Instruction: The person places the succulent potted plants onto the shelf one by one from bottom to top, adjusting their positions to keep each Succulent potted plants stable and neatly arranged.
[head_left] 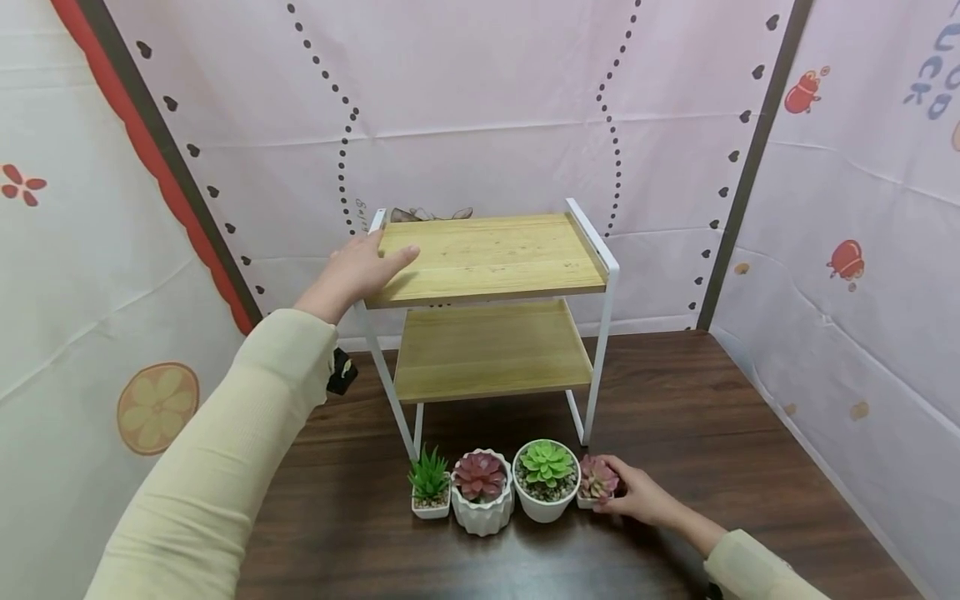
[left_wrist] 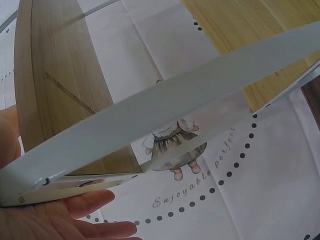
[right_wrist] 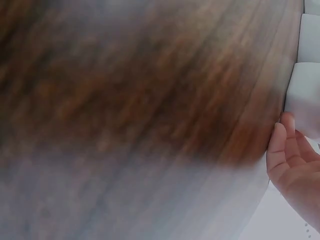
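Note:
My left hand (head_left: 358,265) rests over the left rail of a two-tier wooden shelf rack (head_left: 491,254). In the head view its thumb lies on the top board; the left wrist view has its fingers (left_wrist: 95,230) straight beside the white metal frame (left_wrist: 150,120). At the right end of a row of potted plants, my right hand (head_left: 637,493) pinches a small pink succulent (head_left: 597,477) in a white pot. The right wrist view catches its fingertips against a white pot (right_wrist: 302,95).
Left of the pink succulent stand a bright green succulent (head_left: 546,462) in a round pot, a dark red one (head_left: 480,475) in a ribbed pot and a spiky green plant (head_left: 429,475). They line the rack's front on the dark wooden table (head_left: 337,517). Printed cloth (head_left: 480,75) hangs behind.

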